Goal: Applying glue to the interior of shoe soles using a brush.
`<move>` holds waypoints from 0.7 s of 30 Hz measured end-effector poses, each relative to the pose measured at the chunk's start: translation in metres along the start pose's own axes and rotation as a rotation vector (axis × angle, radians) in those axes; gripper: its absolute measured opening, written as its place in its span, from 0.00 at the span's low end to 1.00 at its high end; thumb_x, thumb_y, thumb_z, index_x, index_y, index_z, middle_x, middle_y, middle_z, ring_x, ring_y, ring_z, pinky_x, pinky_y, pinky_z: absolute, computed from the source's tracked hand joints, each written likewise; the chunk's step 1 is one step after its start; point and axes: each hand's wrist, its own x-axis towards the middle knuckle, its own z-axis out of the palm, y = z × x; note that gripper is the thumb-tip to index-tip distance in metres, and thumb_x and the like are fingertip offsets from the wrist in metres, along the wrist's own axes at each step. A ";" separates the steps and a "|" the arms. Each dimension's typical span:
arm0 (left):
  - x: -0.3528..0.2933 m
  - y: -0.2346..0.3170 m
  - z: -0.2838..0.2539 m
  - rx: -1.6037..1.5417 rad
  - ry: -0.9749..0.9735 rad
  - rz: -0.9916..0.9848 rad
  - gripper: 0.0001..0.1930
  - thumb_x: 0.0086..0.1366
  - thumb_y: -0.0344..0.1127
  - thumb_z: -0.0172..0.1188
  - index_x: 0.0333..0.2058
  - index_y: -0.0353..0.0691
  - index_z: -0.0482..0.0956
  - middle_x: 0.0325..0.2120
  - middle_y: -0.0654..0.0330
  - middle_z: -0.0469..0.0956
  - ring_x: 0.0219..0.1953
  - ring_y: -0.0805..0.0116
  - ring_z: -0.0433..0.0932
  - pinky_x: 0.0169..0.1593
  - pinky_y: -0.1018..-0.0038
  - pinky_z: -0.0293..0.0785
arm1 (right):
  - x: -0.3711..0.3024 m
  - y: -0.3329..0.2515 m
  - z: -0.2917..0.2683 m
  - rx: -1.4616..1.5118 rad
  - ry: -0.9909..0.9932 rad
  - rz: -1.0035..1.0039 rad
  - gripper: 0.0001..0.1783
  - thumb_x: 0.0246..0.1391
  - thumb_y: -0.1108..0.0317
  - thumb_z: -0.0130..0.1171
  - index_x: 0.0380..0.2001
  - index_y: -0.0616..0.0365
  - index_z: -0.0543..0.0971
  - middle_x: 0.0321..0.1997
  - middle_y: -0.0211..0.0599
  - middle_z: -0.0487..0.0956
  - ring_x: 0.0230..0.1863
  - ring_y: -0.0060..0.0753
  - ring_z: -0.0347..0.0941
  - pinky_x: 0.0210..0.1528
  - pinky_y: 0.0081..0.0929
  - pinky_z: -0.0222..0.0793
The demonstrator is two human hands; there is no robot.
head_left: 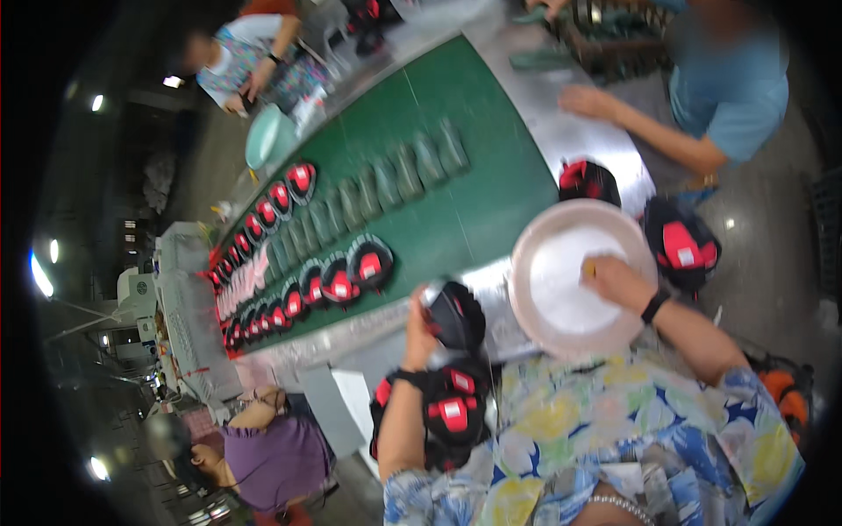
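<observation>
My left hand is closed around a dark shoe upper, raised beside the near edge of the belt. Inside a pale pink basin, my right hand pinches a small yellow piece, too blurred to name exactly. White stuff, liquid or paste, covers the basin's bottom. Below my left hand lies a pile of black and red shoe uppers. Another black and red upper sits behind the basin, and one more is to its right.
A green conveyor belt carries rows of black and red uppers and grey-green sole-shaped pieces. A co-worker in blue rests a hand on the metal table's far right. Other people stand at far left and lower left. A green basin stands far left.
</observation>
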 end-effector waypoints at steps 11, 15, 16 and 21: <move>0.010 0.039 0.052 0.303 -0.523 0.273 0.26 0.61 0.32 0.65 0.59 0.36 0.72 0.54 0.55 0.78 0.54 0.63 0.78 0.59 0.68 0.72 | 0.055 -0.051 -0.054 0.590 0.326 -0.065 0.13 0.58 0.62 0.64 0.33 0.62 0.77 0.28 0.46 0.81 0.29 0.47 0.79 0.33 0.36 0.72; 0.000 0.046 0.104 0.130 -0.283 0.368 0.27 0.62 0.32 0.65 0.59 0.35 0.72 0.54 0.55 0.78 0.53 0.64 0.78 0.59 0.68 0.72 | 0.045 -0.043 -0.042 0.386 0.382 -0.005 0.15 0.57 0.61 0.65 0.32 0.64 0.77 0.27 0.46 0.82 0.28 0.45 0.80 0.33 0.34 0.73; -0.001 0.046 0.117 0.086 -0.205 0.385 0.27 0.62 0.32 0.65 0.59 0.35 0.72 0.54 0.55 0.78 0.53 0.64 0.78 0.59 0.68 0.72 | 0.041 -0.047 -0.039 0.429 0.405 0.096 0.17 0.56 0.59 0.66 0.31 0.65 0.76 0.27 0.46 0.82 0.28 0.45 0.80 0.32 0.33 0.73; -0.027 0.050 0.154 -0.148 0.137 0.482 0.27 0.63 0.32 0.65 0.60 0.33 0.71 0.54 0.55 0.77 0.53 0.66 0.78 0.59 0.68 0.73 | 0.018 -0.046 -0.016 0.580 0.411 0.382 0.21 0.53 0.57 0.68 0.32 0.68 0.76 0.25 0.46 0.81 0.26 0.43 0.80 0.30 0.34 0.73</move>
